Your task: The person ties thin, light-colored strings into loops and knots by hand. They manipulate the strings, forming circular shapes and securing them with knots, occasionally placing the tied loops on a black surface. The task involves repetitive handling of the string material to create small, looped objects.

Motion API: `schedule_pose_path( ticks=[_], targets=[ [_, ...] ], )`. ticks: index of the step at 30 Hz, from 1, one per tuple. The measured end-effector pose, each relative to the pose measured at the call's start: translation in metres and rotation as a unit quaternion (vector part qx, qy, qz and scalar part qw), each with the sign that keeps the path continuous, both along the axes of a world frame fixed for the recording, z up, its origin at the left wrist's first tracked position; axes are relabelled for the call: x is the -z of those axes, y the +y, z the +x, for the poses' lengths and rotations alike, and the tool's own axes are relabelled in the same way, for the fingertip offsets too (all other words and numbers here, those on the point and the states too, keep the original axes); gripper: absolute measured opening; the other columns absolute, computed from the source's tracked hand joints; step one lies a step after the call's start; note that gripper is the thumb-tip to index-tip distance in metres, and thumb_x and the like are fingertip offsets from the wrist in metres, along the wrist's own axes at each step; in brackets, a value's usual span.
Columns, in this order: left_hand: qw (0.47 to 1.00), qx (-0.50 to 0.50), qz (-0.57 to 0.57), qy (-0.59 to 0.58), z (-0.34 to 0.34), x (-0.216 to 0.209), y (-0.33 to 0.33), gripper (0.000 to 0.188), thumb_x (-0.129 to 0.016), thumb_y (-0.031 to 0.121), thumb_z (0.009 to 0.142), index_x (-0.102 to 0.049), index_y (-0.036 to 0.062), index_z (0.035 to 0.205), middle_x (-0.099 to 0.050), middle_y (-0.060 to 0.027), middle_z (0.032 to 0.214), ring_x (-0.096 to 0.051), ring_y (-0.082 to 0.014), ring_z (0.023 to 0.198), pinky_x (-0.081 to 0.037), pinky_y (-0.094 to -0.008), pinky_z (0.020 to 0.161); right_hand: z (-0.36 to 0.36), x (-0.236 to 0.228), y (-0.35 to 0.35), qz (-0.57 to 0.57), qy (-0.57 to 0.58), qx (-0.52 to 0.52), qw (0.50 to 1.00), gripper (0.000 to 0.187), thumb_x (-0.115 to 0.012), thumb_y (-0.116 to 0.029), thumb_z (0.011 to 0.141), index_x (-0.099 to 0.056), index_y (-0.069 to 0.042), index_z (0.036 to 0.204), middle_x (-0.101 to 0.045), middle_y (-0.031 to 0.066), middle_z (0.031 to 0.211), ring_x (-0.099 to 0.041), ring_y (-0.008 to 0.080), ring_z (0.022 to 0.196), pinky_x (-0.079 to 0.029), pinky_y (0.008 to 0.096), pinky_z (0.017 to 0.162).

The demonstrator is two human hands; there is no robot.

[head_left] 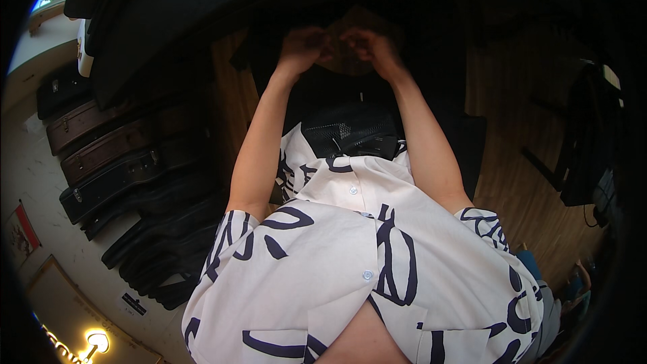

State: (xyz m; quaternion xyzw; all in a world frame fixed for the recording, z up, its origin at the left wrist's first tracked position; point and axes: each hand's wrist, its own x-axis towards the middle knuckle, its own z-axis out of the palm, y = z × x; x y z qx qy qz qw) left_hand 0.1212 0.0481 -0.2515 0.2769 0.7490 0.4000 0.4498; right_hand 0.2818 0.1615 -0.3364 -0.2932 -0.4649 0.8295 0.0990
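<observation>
Both closed: left hand (304, 46) and right hand (367, 44) pinching brown piece (347, 54) between them, over dark garment (350, 87); risk of slipping if pinch loosens.

Row of dark instrument cases (114, 162) at left

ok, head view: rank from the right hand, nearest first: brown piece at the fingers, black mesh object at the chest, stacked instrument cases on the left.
1. Brown piece: at the right hand, between both hands, top centre.
2. Black mesh object: below the hands, centre, by the shirt collar.
3. Stacked instrument cases: far left, along the wall.
</observation>
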Motion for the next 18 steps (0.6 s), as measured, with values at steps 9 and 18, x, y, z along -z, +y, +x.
schedule_pose_path(
  ticks=[9, 18],
  targets=[
    [0.989, -0.09, 0.012, -0.119, 0.012, 0.009, 0.002, 0.022, -0.066, 0.008, 0.092, -0.065, -0.007, 0.109, -0.07, -0.0154, 0.095, -0.072, -0.0221, 0.083, -0.06, -0.0293, 0.072, 0.002, 0.001, 0.004, -0.058, 0.007, 0.01, 0.998, 0.033, -0.041, -0.019, 0.098, -0.072, -0.015, 0.106, -0.065, -0.0033, 0.098, -0.054, 0.004, 0.088, -0.04, 0.0219, 0.075],
    [0.989, -0.092, 0.036, -0.112, -0.008, 0.007, -0.006, 0.019, -0.062, 0.007, 0.094, -0.065, -0.0072, 0.107, -0.07, -0.0157, 0.094, -0.071, -0.0219, 0.081, -0.058, -0.0301, 0.073, 0.001, -0.014, -0.001, -0.06, 0.097, -0.01, 0.993, 0.028, -0.056, -0.025, 0.1, -0.067, -0.006, 0.117, -0.066, 0.0008, 0.1, -0.058, 0.007, 0.09, -0.048, 0.0239, 0.081]
  ],
)
